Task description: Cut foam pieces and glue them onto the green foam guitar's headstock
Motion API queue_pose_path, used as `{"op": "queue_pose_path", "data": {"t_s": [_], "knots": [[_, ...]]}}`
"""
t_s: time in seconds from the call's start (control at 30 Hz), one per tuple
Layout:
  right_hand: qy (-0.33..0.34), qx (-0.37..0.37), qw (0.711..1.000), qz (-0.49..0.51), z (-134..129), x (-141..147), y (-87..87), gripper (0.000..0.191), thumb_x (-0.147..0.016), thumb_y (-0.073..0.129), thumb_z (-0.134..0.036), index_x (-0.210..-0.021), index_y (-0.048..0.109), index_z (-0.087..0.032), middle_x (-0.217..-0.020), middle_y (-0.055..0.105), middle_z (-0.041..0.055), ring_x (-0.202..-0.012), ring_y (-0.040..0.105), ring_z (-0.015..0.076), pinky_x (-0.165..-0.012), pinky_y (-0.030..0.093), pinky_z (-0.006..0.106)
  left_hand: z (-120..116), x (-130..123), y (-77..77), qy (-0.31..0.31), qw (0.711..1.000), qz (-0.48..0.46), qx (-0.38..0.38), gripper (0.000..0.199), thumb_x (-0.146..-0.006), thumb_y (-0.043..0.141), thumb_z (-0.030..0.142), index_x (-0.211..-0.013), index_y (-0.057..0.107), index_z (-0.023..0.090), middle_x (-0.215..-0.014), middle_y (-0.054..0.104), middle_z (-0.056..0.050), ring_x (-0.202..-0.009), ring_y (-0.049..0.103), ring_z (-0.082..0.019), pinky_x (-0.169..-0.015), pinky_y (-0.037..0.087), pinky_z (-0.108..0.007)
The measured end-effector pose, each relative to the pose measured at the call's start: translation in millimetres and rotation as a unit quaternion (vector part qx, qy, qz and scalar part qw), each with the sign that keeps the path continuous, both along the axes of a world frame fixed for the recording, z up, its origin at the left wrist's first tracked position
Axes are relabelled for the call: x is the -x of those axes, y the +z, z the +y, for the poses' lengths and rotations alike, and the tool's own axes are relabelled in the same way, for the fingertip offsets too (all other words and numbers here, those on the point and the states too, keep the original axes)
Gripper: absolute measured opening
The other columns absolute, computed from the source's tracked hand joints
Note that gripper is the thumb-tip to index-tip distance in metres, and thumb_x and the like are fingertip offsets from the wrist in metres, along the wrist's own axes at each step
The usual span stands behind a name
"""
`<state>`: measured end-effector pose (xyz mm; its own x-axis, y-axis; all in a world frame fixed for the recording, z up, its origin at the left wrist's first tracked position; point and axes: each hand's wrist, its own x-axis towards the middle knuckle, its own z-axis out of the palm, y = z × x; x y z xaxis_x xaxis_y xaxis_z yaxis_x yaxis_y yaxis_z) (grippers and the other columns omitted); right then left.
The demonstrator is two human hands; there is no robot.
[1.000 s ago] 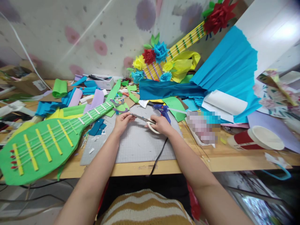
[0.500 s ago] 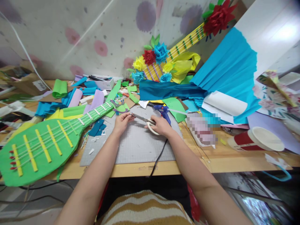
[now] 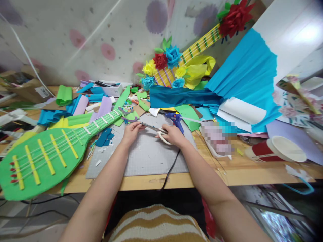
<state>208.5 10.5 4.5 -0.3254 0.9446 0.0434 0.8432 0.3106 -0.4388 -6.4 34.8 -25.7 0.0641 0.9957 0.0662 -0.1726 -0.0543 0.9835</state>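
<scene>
My right hand (image 3: 172, 134) grips the scissors (image 3: 153, 128) by their white handles. The blades point left, over the grey cutting mat (image 3: 148, 161). At the blade tips, my left hand (image 3: 132, 132) is closed in a pinch; what lies between its fingers is too small to make out. A blue glue gun (image 3: 177, 121) lies just beyond my right hand, and a black cord runs toward the table's front edge. To the left rests a green paper-covered lute shape (image 3: 47, 158) with yellow bars and white strings.
A yellow paper instrument (image 3: 199, 43) with paper flowers leans against the wall. Blue crepe paper (image 3: 247, 80) spreads at the right, near a red-and-white paper cup (image 3: 275, 149). Small blue scraps (image 3: 104, 137) lie on the mat's left side. Coloured paper pieces crowd the table's back.
Almost nothing differs. Both hands and the scissors keep nearly the same place, with the blade tips still at my left fingertips.
</scene>
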Motion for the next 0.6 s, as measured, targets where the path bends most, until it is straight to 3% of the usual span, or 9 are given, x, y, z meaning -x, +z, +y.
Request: {"op": "queue_pose_path", "data": {"t_s": [0.4, 0.6], "knots": [[0.007, -0.018, 1.0, 0.006, -1.9, 0.4, 1.8, 0.033, -0.074, 0.053, -0.052, -0.071, 0.052, -0.019, -0.059, 0.053, -0.0006, -0.053, 0.042, 0.0111, -0.051, 0.02, 0.022, -0.1, 2.3, -2.2, -0.021, 0.999, 0.025, -0.025, 0.034, -0.064, 0.065, 0.044, -0.081, 0.063, 0.014, -0.079, 0.068, -0.006, -0.076, 0.066, -0.019, -0.077, 0.053, -0.037], [-0.009, -0.007, 1.0, -0.015, -1.9, -0.1, 4.7, 0.033, -0.073, 0.054, -0.052, -0.079, 0.052, -0.02, -0.067, 0.058, 0.0019, -0.059, 0.048, 0.0135, -0.052, 0.022, 0.023, 0.5, 2.3, -1.8, -0.025, 0.999, 0.027, -0.025, 0.035, -0.065, 0.063, 0.044, -0.081, 0.063, 0.014, -0.077, 0.068, -0.006, -0.075, 0.065, -0.019, -0.076, 0.052, -0.037]]}}
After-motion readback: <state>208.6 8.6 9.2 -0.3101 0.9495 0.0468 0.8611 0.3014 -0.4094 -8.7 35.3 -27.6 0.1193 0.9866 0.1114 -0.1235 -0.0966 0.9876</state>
